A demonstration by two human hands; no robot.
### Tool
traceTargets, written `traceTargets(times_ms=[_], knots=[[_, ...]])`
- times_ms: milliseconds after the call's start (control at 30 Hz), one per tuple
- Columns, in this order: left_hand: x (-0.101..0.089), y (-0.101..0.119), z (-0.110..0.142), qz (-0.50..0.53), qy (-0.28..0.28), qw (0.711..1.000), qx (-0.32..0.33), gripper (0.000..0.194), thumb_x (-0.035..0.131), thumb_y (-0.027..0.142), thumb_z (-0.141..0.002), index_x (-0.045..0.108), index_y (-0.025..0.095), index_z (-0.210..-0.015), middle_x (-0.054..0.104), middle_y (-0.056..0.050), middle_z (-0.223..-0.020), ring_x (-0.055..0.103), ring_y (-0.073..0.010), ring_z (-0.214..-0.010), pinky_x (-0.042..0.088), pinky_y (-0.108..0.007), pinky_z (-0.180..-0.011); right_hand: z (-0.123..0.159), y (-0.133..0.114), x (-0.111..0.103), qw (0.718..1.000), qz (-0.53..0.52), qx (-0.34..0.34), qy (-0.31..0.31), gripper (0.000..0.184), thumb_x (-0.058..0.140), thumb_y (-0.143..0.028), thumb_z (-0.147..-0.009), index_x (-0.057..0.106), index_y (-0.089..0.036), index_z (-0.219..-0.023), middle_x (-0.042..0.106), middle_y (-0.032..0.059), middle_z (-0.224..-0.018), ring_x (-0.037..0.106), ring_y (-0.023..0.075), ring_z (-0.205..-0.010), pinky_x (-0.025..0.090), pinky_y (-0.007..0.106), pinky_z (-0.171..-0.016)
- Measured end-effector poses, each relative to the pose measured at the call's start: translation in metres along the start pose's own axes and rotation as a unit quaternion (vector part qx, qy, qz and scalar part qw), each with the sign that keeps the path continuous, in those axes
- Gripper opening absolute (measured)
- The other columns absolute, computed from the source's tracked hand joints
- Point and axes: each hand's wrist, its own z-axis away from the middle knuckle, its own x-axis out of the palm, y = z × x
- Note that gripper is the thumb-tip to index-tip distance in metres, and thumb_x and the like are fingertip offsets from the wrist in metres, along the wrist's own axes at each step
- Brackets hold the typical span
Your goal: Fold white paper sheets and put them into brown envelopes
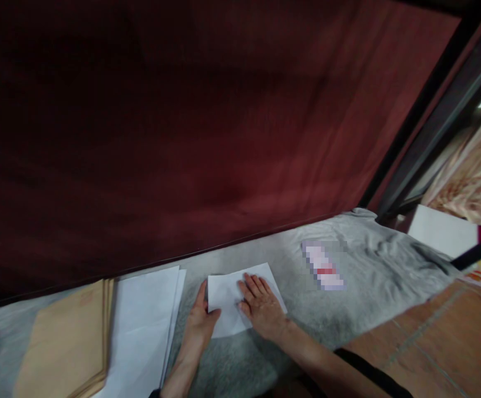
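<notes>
A white sheet of paper (232, 320), which looks folded, lies on the grey cloth in front of me. At its left edge is my left hand (199, 320), the thumb over the paper and the forefinger along the side; its other fingers are mostly hidden. My right hand (263, 309) rests flat on the right half of the sheet, palm down, fingers stretched out. To the left of my left hand lie larger white sheets (144, 326), with a stack of brown paper envelopes (70, 337) beside them.
A grey cloth (373, 265) covers the surface, wrinkled at the right. A blurred pink and purple item (323, 268) lies on it. Behind rises a dark red curtain (207, 138). At the right are a dark frame post (414, 121), a white box (443, 232) and the tiled floor (439, 337).
</notes>
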Motion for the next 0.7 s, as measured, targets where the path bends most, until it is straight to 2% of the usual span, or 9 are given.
traceTargets(times_ms=[67, 100, 133, 200, 267, 333, 467, 567, 700], knots=[[-0.003, 0.003, 0.001, -0.032, -0.012, 0.999, -0.006, 0.078, 0.054, 0.011, -0.078, 0.033, 0.014, -0.152, 0.075, -0.004, -0.087, 0.072, -0.022, -0.07, 0.06, -0.035, -0.067, 0.003, 0.002, 0.006, 1.0, 0.023, -0.002, 0.009, 0.052, 0.05, -0.04, -0.101, 0.048, -0.019, -0.148, 0.043, 0.0126, -0.155, 0.044, 0.0294, -0.14, 0.035, 0.048, -0.116], [-0.002, 0.005, 0.003, -0.063, 0.012, 0.998, 0.01, 0.073, 0.053, 0.013, -0.08, 0.036, 0.014, -0.151, 0.075, -0.009, -0.099, 0.073, -0.0237, -0.081, 0.06, -0.038, -0.076, 0.003, 0.003, 0.007, 0.999, 0.031, -0.004, 0.014, 0.052, 0.05, -0.041, -0.101, 0.047, -0.019, -0.149, 0.043, 0.0124, -0.155, 0.044, 0.0291, -0.14, 0.035, 0.048, -0.116], [0.001, 0.008, 0.005, -0.101, 0.054, 0.992, 0.047, 0.067, 0.052, 0.015, -0.084, 0.039, 0.014, -0.149, 0.071, -0.013, -0.114, 0.072, -0.0261, -0.095, 0.059, -0.042, -0.085, 0.004, 0.003, 0.008, 0.999, 0.037, -0.006, 0.019, 0.053, 0.05, -0.041, -0.102, 0.046, -0.02, -0.15, 0.042, 0.0122, -0.156, 0.044, 0.0288, -0.14, 0.034, 0.047, -0.117], [0.014, 0.014, 0.009, -0.163, 0.128, 0.966, 0.152, 0.056, 0.047, 0.021, -0.092, 0.044, 0.014, -0.147, 0.057, -0.019, -0.14, 0.059, -0.0302, -0.125, 0.05, -0.049, -0.103, 0.004, 0.004, 0.008, 0.999, 0.046, -0.011, 0.022, 0.054, 0.049, -0.039, -0.102, 0.043, -0.02, -0.151, 0.041, 0.0116, -0.156, 0.043, 0.0282, -0.141, 0.033, 0.047, -0.117], [0.034, 0.02, 0.014, -0.202, 0.133, 0.938, 0.249, 0.053, 0.043, 0.028, -0.097, 0.042, 0.015, -0.148, 0.043, -0.018, -0.155, 0.042, -0.0306, -0.142, 0.042, -0.05, -0.112, 0.005, 0.004, 0.007, 0.998, 0.052, -0.021, 0.016, 0.055, 0.049, -0.038, -0.102, 0.04, -0.02, -0.153, 0.04, 0.0113, -0.157, 0.041, 0.0273, -0.143, 0.031, 0.047, -0.118], [0.056, 0.023, 0.019, -0.25, 0.101, 0.915, 0.301, 0.054, 0.04, 0.033, -0.1, 0.04, 0.016, -0.15, 0.038, -0.015, -0.159, 0.031, -0.0298, -0.149, 0.037, -0.052, -0.117, 0.006, 0.004, 0.007, 0.998, 0.056, -0.034, 0.011, 0.057, 0.048, -0.036, -0.102, 0.037, -0.018, -0.154, 0.039, 0.0108, -0.158, 0.039, 0.0262, -0.144, 0.03, 0.045, -0.119], [0.08, 0.017, 0.021, -0.308, 0.08, 0.901, 0.293, 0.06, 0.035, 0.041, -0.101, 0.034, 0.012, -0.154, 0.04, -0.015, -0.158, 0.031, -0.0287, -0.149, 0.037, -0.05, -0.117, 0.007, 0.008, 0.006, 0.997, 0.062, -0.051, 0.014, 0.058, 0.047, -0.033, -0.102, 0.034, -0.014, -0.155, 0.039, 0.0107, -0.158, 0.037, 0.0248, -0.145, 0.029, 0.042, -0.12], [0.08, 0.008, 0.02, -0.326, 0.086, 0.9, 0.277, 0.065, 0.035, 0.046, -0.1, 0.033, 0.01, -0.153, 0.043, -0.016, -0.156, 0.034, -0.0279, -0.148, 0.035, -0.049, -0.118, 0.006, 0.017, 0.004, 0.997, 0.062, -0.046, 0.016, 0.055, 0.045, -0.032, -0.103, 0.034, -0.017, -0.155, 0.038, 0.0091, -0.159, 0.037, 0.0236, -0.145, 0.029, 0.042, -0.12], [0.071, 0.002, 0.019, -0.347, 0.103, 0.899, 0.246, 0.068, 0.032, 0.051, -0.1, 0.037, 0.007, -0.151, 0.042, -0.018, -0.156, 0.033, -0.0295, -0.148, 0.031, -0.051, -0.119, 0.002, 0.034, -0.003, 0.998, 0.06, 0.0, 0.017, 0.051, 0.043, -0.033, -0.104, 0.039, -0.02, -0.153, 0.04, 0.0092, -0.158, 0.038, 0.0248, -0.144, 0.03, 0.045, -0.119]])
